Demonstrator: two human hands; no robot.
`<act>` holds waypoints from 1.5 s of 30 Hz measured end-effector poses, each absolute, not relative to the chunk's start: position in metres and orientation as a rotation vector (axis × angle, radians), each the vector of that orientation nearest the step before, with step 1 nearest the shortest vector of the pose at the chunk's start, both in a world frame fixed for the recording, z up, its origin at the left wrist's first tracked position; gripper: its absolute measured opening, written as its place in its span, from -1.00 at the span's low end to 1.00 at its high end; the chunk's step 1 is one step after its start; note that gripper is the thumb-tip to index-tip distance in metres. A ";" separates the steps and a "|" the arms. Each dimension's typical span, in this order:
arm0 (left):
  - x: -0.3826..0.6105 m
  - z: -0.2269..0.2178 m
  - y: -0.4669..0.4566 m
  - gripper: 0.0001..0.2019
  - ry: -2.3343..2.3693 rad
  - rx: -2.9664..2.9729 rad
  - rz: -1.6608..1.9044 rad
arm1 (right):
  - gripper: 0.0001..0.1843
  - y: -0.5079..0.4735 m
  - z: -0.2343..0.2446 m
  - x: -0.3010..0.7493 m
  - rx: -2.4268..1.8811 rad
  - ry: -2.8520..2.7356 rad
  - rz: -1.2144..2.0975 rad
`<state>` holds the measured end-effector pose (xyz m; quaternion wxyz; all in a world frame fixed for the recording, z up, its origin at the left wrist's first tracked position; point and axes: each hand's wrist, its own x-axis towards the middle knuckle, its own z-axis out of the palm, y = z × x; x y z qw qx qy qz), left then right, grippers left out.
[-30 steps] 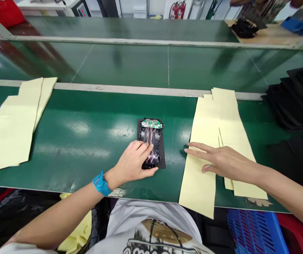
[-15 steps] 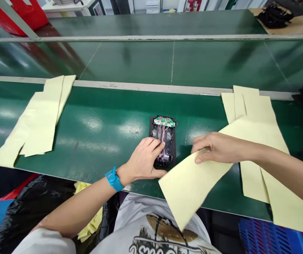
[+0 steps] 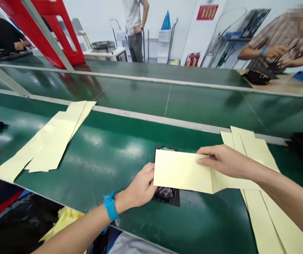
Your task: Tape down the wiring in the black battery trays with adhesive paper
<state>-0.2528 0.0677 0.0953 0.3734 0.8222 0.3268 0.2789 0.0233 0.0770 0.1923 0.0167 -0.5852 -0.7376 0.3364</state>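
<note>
The right hand [image 3: 228, 162] pinches a long pale-yellow paper sheet [image 3: 181, 171], fingers [image 3: 206, 155] clamped on it, over a black plastic battery holder [image 3: 166, 195] mid-bench [image 3: 101, 141]; the left hand [image 3: 138, 185] sits at the sheet's left edge, its fingers together, partly hidden; squaring the sheet before pressing seems wise.

quick note on you: your left wrist [image 3: 119, 204] wears a bright blue rubbery band [image 3: 110, 205], chunky with a raised tab, around 7 o'clock. your shirt [image 3: 135, 245] shows as a pale grey sliver at 6 o'clock, print out of frame. your right forearm [image 3: 286, 197] comes in bare from 4 o'clock.
</note>
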 end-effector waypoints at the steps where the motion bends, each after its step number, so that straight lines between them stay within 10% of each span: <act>1: -0.256 0.100 0.075 -0.67 0.940 1.956 0.814 | -0.69 0.077 0.200 0.023 -1.839 -2.304 0.996; 5: -0.252 0.141 0.099 -0.70 1.146 1.645 1.081 | -0.72 0.069 0.225 0.021 -1.846 -2.413 0.848; 10: -0.203 0.185 0.098 -0.72 0.761 1.809 0.472 | -0.72 0.055 0.229 0.026 -1.703 -2.485 0.739; 15: -0.164 0.172 0.088 -0.61 0.717 1.186 0.455 | -0.76 0.027 0.199 0.032 -1.595 -2.113 0.027; 22: -0.143 0.155 0.069 -0.79 0.683 1.339 0.667 | -0.81 -0.007 0.163 0.013 -1.606 -1.721 0.187; 33: -0.133 0.159 0.084 -0.51 0.781 0.994 0.231 | -0.73 -0.021 0.152 0.015 -1.335 -2.008 -0.522; 45: -0.107 0.163 0.072 -0.68 0.900 0.998 0.333 | -0.71 -0.034 0.149 0.029 -1.248 -2.068 -0.753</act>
